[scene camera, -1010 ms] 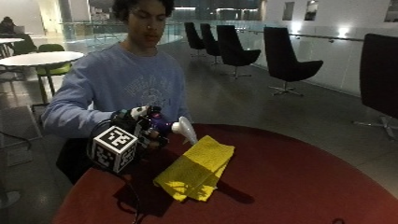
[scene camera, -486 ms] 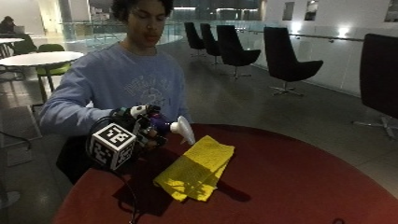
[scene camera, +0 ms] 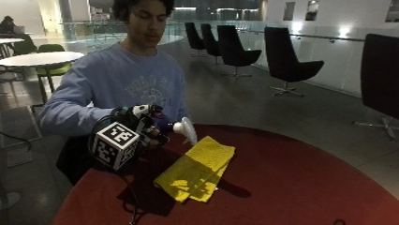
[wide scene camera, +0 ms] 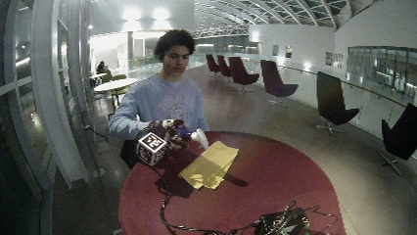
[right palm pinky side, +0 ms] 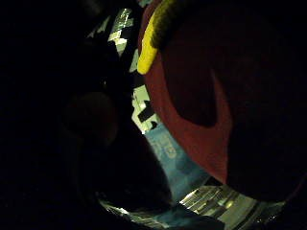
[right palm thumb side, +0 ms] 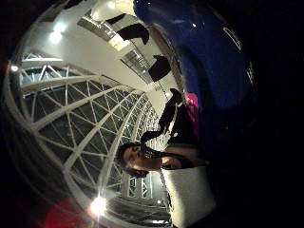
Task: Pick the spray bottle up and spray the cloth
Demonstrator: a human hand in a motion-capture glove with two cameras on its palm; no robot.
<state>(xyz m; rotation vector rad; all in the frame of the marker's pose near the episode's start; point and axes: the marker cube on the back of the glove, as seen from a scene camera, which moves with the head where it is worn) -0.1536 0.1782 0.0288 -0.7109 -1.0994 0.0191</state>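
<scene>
My gloved right hand (scene camera: pixel 144 129) grips a spray bottle (scene camera: pixel 171 126) with a dark blue body and a white nozzle head (scene camera: pixel 186 130). I hold it above the red round table (scene camera: pixel 299 187), nozzle pointing toward the yellow cloth (scene camera: pixel 196 168). The cloth lies flat on the table just beyond and below the nozzle. In the wide outside view the hand (wide scene camera: pixel 168 134) holds the bottle (wide scene camera: pixel 189 134) beside the cloth (wide scene camera: pixel 210 164). The thumb side palm view is filled by the blue bottle body (right palm thumb side: pixel 209 61). The little finger side palm view shows the cloth's edge (right palm pinky side: pixel 151 38) on the red table (right palm pinky side: pixel 201 120).
A bundle of cables and a dark device (wide scene camera: pixel 280 225) lies at the table's near edge. A cable (wide scene camera: pixel 166 205) trails from the hand across the table. Black chairs (scene camera: pixel 287 61) stand behind, well away from the table.
The hand has shifted the bottle slightly toward the cloth and tipped the nozzle a little lower. The cloth has stayed in place.
</scene>
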